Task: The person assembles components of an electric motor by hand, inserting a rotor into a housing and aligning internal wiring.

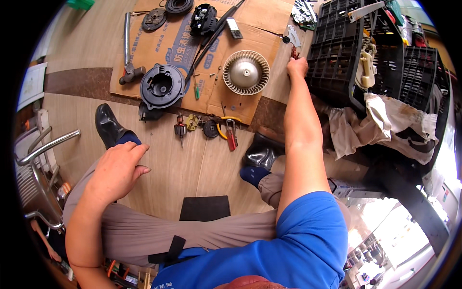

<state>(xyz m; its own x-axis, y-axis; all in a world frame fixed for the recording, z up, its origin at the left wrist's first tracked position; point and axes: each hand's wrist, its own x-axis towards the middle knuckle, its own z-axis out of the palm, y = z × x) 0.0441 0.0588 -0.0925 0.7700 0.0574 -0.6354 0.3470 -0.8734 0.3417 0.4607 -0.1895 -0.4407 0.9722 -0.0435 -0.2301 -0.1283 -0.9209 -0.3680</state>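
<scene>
My right arm reaches far forward, and my right hand [298, 67] is closed beside the cardboard's right edge. A small reddish-brown piece [294, 51] shows just beyond its fingers; I cannot make out its kind. My left hand [122, 166] hovers over my left knee with nothing in it, thumb apart from the fingers. Nearest on the cardboard [211, 103] are a round metal blower wheel [246, 72] and a black round motor housing [162, 85]. On the floor before me lie a motor armature [180, 128], a yellowish part [192, 122], a black disc [210, 129] and yellow-handled pliers [220, 130].
A hammer [129, 72] lies along the cardboard's left edge. A green-handled screwdriver [197, 91] and black parts [203, 19] rest on the cardboard. Black plastic crates [334, 53] stand at the right, with a beige cloth [380, 127] hanging over. A metal chair [36, 183] is at the left.
</scene>
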